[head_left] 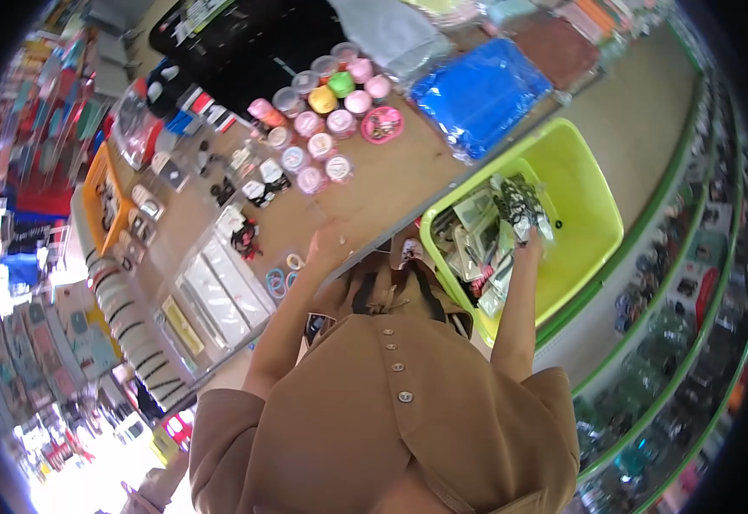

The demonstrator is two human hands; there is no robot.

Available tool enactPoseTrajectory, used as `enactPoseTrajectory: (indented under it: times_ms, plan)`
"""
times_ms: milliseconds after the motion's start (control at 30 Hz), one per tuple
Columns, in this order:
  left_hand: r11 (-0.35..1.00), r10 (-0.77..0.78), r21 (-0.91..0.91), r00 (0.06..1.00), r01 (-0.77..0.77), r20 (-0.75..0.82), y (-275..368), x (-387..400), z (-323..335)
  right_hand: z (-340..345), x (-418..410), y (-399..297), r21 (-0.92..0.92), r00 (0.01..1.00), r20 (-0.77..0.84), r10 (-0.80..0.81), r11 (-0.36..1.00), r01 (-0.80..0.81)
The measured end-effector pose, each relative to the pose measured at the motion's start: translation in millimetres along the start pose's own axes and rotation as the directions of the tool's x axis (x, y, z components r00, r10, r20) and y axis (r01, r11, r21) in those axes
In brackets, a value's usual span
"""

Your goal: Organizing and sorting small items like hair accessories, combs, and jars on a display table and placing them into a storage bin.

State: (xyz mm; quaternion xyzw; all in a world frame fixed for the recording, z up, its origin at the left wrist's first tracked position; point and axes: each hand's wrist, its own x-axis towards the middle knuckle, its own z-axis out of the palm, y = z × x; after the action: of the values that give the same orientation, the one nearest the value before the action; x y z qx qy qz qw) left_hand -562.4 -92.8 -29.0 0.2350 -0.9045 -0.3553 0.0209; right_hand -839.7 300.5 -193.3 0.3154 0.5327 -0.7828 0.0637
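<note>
My right hand (528, 243) reaches into a lime-green plastic tub (589, 212) and grips a dark patterned item in shiny clear wrap (520, 204). Beneath and left of it in the tub lie a divided clear plastic box (475, 209) and several small packaged goods. My left hand (334, 244) is at the near edge of a brown tabletop (387, 183); it is blurred, and whether its fingers hold anything does not show. Several small round lidded tubs (321, 146) and a pink dish of small items (382, 124) stand beyond it. Bracelet-like rings (276, 283) lie to its left.
A blue plastic-wrapped package (480, 96) lies at the table's edge beside the tub. An orange basket (99, 193) and clear trays (226, 289) are on the left. Green-edged shelves (676, 283) of goods curve along the right. Another person's arm (159, 485) shows at lower left.
</note>
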Motion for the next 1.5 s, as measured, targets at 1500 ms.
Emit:
enactPoseTrajectory:
  times_ms: [1500]
  plan:
    - [0.997,-0.080,-0.052,0.884,0.063,-0.460,-62,102,-92,370,-276,75,0.057,-0.033,0.983,-0.182,0.128,0.990]
